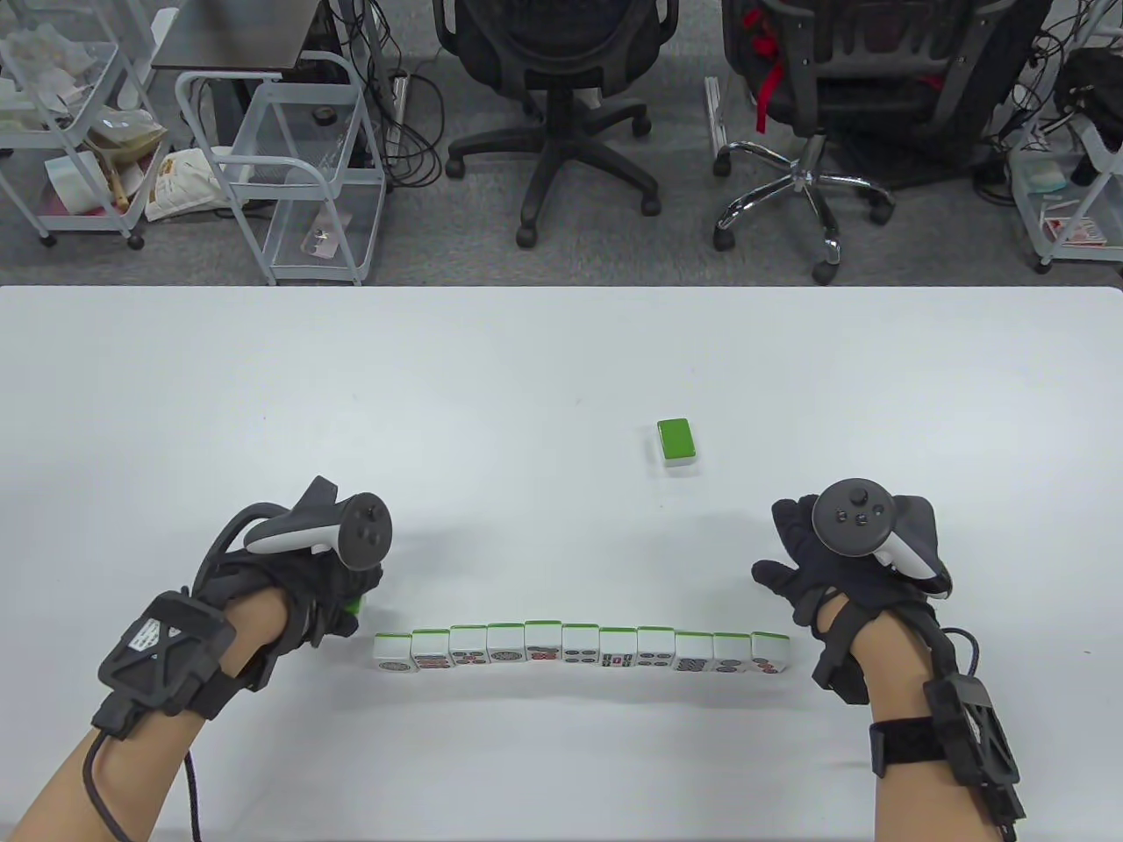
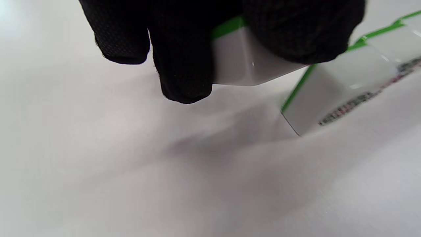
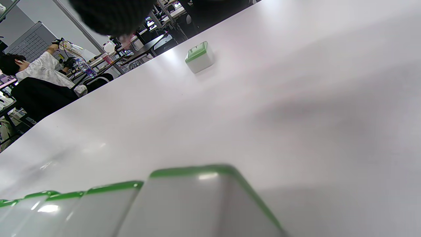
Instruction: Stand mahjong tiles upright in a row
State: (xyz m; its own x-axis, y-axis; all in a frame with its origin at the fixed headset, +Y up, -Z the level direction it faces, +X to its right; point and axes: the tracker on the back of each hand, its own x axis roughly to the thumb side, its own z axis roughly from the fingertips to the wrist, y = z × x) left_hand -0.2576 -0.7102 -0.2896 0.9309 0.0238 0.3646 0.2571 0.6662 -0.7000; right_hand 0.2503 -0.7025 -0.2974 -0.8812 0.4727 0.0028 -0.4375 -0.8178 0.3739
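Note:
A row of several white, green-backed mahjong tiles [image 1: 581, 649] stands upright near the table's front edge, faces toward me. My left hand [image 1: 338, 596] grips one more tile [image 2: 241, 62] just left of the row's left end; the left wrist view shows it pinched between fingers [image 2: 184, 65] a little above the table, beside the end tile [image 2: 332, 95]. My right hand [image 1: 811, 570] hovers behind the row's right end, fingers spread, holding nothing. A single tile [image 1: 678, 440] lies green back up farther out on the table; it also shows in the right wrist view [image 3: 198, 57].
The white table [image 1: 263, 421] runs to a far edge, with office chairs [image 1: 561, 96] and wire carts [image 1: 289, 175] on the floor beyond it. The row's tops fill the bottom of the right wrist view [image 3: 184, 204].

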